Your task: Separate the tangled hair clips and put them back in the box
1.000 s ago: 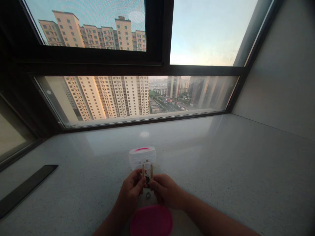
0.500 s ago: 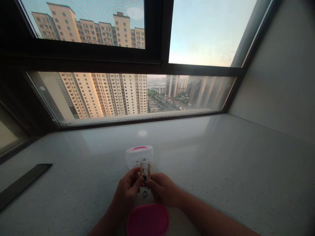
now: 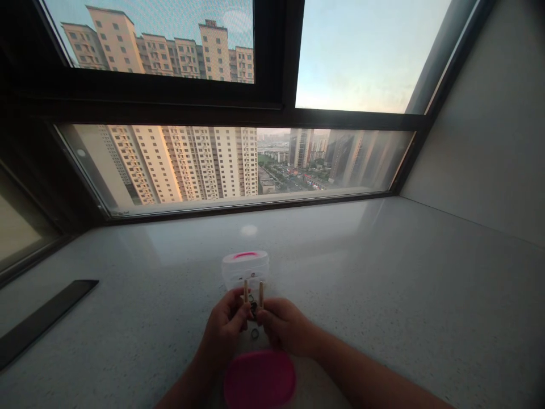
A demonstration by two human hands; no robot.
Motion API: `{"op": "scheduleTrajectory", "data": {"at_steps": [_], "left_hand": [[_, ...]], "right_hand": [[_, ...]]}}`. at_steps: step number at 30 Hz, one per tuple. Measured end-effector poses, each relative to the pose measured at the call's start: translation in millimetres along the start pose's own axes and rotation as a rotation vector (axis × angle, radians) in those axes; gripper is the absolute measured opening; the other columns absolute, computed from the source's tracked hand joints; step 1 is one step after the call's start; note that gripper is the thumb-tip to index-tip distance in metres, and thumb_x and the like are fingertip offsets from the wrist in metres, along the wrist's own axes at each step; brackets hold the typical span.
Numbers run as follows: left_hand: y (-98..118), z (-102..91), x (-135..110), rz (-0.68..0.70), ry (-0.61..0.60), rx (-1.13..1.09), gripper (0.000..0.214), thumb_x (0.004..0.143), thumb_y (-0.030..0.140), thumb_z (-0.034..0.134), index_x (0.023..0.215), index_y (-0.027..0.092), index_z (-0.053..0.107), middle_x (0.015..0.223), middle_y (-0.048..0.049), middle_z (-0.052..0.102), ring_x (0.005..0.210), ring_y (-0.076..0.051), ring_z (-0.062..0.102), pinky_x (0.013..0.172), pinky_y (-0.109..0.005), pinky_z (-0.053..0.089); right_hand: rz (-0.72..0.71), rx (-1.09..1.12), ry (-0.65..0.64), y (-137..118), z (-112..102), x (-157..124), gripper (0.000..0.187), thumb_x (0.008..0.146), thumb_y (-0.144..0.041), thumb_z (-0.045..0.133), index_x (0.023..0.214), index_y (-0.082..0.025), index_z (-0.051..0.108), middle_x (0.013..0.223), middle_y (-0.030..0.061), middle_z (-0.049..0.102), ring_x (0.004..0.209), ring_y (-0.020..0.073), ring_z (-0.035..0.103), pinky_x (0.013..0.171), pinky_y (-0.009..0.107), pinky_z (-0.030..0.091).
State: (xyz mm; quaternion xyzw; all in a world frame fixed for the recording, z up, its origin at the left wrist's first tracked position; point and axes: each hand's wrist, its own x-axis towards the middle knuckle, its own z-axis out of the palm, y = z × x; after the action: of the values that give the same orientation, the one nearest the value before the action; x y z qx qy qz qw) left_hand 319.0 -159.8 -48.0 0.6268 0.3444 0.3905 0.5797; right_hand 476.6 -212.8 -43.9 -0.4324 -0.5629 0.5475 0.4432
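Observation:
My left hand [image 3: 225, 318] is closed, pinching a slim wooden stick [image 3: 246, 291] that looks like half of a clothespin. A similar wooden stick [image 3: 261, 292] stands upright in the closed fingers of my right hand [image 3: 286, 325]. A narrow gap separates the two sticks. Small dark pieces [image 3: 254, 307] show between my hands, too small to name. Nearer to me lies a small metal ring-shaped piece [image 3: 255, 333]. Behind the sticks is a clear plastic container [image 3: 232, 274] with a pink strip and a few small dark bits.
A pink oval lid-like piece [image 3: 259, 379] lies below my hands at the front. Speckled white stone [image 3: 383, 295] forms the surface. To the left lies a long dark flat strip [image 3: 51, 318]. A dark-framed window [image 3: 281, 116] runs along the back, and a wall [image 3: 485, 136] rises at right.
The view has shifted slightly, so everything sits a little further right. The sticks look slightly further apart. Both hands keep the same grip.

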Motion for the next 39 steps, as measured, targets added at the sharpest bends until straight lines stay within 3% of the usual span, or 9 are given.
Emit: {"op": "scheduleTrajectory", "data": {"at_steps": [39], "left_hand": [[9.6, 4.7, -1.7, -0.003, -0.020, -0.009, 0.016, 0.077, 0.027, 0.060, 0.087, 0.014, 0.057, 0.069, -0.0011, 0.057, 0.061, -0.013, 0.052, 0.052, -0.021, 0.040]], "right_hand": [[0.026, 0.014, 0.018, 2.0, 1.7, 1.7, 0.038, 0.085, -0.051, 0.049, 0.081, -0.013, 0.055, 0.044, -0.0077, 0.041, 0.032, 0.0058, 0.037, 0.032, 0.016, 0.028]]}}
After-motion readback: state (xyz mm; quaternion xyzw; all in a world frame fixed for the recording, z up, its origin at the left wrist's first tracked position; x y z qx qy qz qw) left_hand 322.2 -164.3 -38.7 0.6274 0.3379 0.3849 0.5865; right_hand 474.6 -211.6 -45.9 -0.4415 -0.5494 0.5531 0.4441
